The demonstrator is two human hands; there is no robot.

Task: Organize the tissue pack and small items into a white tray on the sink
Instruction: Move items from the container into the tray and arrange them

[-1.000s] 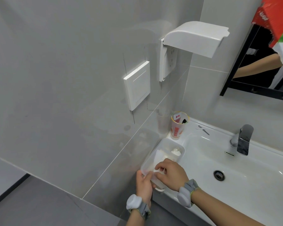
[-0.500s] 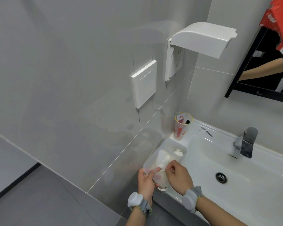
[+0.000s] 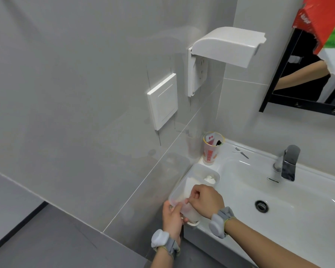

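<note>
**Two hands at the tray on the sink's left rim**

Both hands work at a white tray [image 3: 198, 172] that sits along the left edge of the sink [image 3: 290, 207], its near end jutting past the front corner. The left hand [image 3: 172, 217] wraps the tray's near end from outside, fingers closed on its rim. The right hand [image 3: 205, 201] reaches in from above, fingers curled and pinched on the tissue pack [image 3: 188, 187], which stands tilted inside the tray. A crumpled white bit [image 3: 209, 178] lies at the tray's far end; what it is cannot be told. Just beyond the tray, at the sink's back-left corner, stands a printed cup [image 3: 210, 151]. A faucet [image 3: 287, 163] rises from the back edge.
</note>
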